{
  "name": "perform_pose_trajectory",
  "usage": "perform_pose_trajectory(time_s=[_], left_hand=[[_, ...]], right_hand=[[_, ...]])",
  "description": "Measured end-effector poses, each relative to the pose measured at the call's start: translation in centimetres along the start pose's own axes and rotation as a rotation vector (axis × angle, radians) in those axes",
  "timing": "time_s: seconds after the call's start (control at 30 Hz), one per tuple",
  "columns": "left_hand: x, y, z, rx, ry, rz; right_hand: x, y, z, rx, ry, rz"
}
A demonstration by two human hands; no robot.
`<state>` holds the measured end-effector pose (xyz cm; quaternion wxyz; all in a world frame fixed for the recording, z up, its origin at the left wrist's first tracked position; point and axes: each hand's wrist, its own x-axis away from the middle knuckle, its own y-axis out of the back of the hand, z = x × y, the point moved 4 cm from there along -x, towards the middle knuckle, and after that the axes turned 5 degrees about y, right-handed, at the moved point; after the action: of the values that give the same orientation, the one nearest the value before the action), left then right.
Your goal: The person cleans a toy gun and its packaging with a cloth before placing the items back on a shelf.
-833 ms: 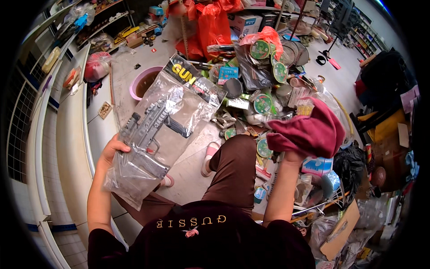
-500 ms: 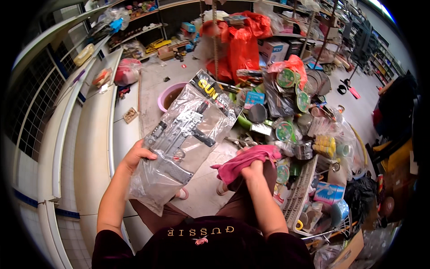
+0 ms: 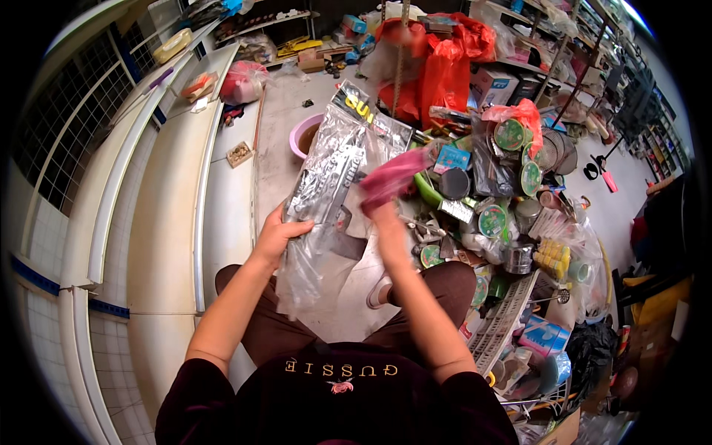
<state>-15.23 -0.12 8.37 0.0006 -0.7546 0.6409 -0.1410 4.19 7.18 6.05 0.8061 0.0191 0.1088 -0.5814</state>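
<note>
My left hand (image 3: 279,236) is closed on the lower left edge of a clear plastic bag, its thumb lying over the front. Inside the bag is a grey and black toy gun (image 3: 330,176), partly hidden by glare, under a dark printed header card (image 3: 354,102). A pink cloth (image 3: 394,176), smeared by motion, is gripped in my right hand (image 3: 386,221). The cloth overlaps the right side of the bag; whether it presses on the plastic I cannot tell.
A pink basin (image 3: 297,141) with brownish contents stands beyond the bag. Heaped goods, among them green-labelled round tubs (image 3: 492,221) and a white plastic basket (image 3: 504,326), cover the floor at right. Cream shelves (image 3: 167,222) run along the left. Red plastic bags (image 3: 445,81) lie farther back.
My right hand has brought the pink cloth up and left, from above my knee to the bag. The bag is now held more upright. The whole view has shifted slightly.
</note>
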Motion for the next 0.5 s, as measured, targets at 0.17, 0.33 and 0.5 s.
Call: perform_pose_trajectory(time_s=[0.17, 0.33, 0.5], left_hand=[[-0.9, 0.9, 0.7, 0.174, -0.03, -0.018], [-1.4, 0.9, 0.9, 0.197, -0.022, -0.14], [-1.9, -2.1, 0.5, 0.367, -0.23, -0.254]], right_hand=[[5.3, -1.9, -3.7, 0.15, 0.167, 0.058], [1.5, 4.7, -0.8, -0.519, 0.055, -0.177], [3.4, -5.2, 1.6, 0.526, 0.549, -0.064]])
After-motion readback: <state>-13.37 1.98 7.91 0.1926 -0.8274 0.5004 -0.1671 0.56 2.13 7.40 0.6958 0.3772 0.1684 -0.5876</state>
